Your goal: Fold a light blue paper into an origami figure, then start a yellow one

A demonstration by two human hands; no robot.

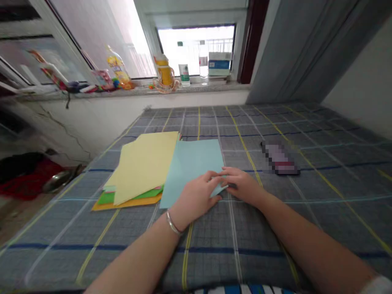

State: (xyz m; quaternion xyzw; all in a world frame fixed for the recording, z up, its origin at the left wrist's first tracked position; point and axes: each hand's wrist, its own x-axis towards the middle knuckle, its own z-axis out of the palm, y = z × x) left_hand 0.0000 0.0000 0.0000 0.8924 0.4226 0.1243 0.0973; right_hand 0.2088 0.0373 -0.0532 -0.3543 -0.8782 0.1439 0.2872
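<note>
A light blue sheet of paper (pixel 192 157) lies on the checked cloth in front of me. My left hand (pixel 199 197), with a silver bangle at the wrist, rests over its lower right part, fingers reaching right and thumb apart. At the lower right corner, my right hand (pixel 243 185) pinches the paper, and the edge there is slightly raised. The two hands' fingertips meet or overlap; exactly how they touch the corner is partly hidden. Left of the blue sheet is a fanned stack of coloured paper, pale yellow paper (pixel 147 163) on top, with green paper (pixel 110 198) and orange paper (pixel 128 203) showing below.
A blurred, phone-like object (pixel 280 158) lies on the checked cloth (pixel 260 253) to the right. Along the windowsill stand a yellow bottle (pixel 165 73), clear bottles and a blue-and-white box (pixel 219 64). A grey curtain (pixel 294 53) hangs at the back right.
</note>
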